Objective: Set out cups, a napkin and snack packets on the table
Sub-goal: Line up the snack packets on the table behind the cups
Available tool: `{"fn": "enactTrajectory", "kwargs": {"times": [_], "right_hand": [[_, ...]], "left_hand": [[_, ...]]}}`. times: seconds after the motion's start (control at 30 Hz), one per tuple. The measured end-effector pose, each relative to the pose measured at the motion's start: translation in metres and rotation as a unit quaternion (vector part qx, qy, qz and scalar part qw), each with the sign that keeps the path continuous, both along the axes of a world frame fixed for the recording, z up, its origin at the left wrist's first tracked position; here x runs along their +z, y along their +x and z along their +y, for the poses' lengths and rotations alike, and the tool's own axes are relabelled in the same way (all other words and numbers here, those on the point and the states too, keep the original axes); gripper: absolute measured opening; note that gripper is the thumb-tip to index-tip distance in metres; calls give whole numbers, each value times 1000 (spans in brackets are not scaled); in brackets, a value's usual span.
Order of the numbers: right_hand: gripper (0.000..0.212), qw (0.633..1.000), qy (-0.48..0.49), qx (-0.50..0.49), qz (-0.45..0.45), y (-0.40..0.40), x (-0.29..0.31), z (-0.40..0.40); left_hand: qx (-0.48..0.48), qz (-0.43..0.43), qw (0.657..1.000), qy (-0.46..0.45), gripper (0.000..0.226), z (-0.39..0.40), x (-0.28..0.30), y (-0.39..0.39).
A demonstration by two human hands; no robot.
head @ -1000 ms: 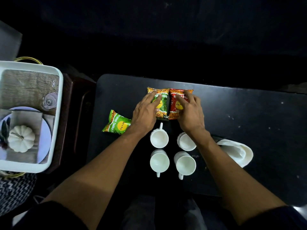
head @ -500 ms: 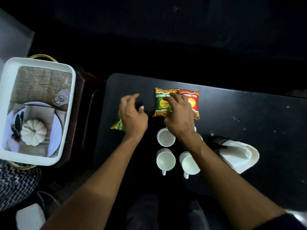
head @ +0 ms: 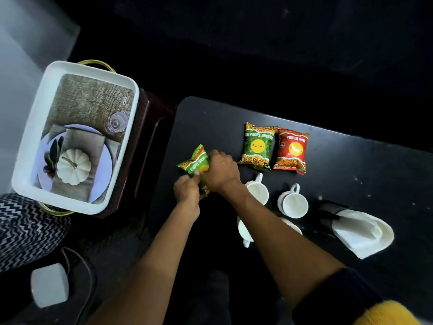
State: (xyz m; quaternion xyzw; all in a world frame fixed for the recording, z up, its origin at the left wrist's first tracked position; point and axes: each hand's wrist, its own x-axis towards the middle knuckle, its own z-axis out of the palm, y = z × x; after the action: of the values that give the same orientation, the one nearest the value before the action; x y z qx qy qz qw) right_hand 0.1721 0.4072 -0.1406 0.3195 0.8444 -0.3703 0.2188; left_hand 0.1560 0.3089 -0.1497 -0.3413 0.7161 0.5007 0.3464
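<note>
A white tray (head: pixel 28 146) sits at the left, resting on a dark wooden stand (head: pixel 150 127). A gold handle (head: pixel 97 64) projects beyond its far end. The tray floor carries a burlap mat (head: pixel 86 99). A clear glass (head: pixel 117 121) stands on the mat near the right wall. A pale plate (head: pixel 106 170) occupies the near half, with a grey cloth (head: pixel 79 141) laid over it. A white pumpkin (head: pixel 73 165) rests on the cloth, dark leaves (head: pixel 52 153) touching its left side. A zigzag-patterned fabric (head: pixel 25 228) lies below the tray. A small white box (head: pixel 49 284) lies on the floor, a cable (head: pixel 87 273) just beside it.
</note>
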Motion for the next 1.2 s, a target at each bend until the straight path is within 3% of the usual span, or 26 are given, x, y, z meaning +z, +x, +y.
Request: {"fn": "enactTrajectory", "kwargs": {"times": [0.2,0.3,0.53,0.73,0.87,0.93,1.03,1.2], "right_hand": [[39,992,-63,-106,39,1,6,18],[41,977,-79,-181,76,9,19,34],[44,910,-169,-357,128,55,48,96],[42,889,-115,-423,136,108,58,155],[38,891,-51,-444,84,140,55,195],[42,890,8,-455,32,154,52,208],[44,870,55,-488,-35,161,45,218],[52,868,31,-489,-83,158,27,224]], "left_hand": [[-12,61,997,39,20,6,17,-5],[-41,89,993,69,19,20,29,-4],[-131,135,975,119,22,84,48,11],[-244,138,941,187,22,148,52,47],[-337,156,914,164,27,172,45,63],[-446,233,861,77,32,177,37,67],[-581,405,701,-89,54,175,26,61],[-742,382,535,-132,78,174,7,48]]}}
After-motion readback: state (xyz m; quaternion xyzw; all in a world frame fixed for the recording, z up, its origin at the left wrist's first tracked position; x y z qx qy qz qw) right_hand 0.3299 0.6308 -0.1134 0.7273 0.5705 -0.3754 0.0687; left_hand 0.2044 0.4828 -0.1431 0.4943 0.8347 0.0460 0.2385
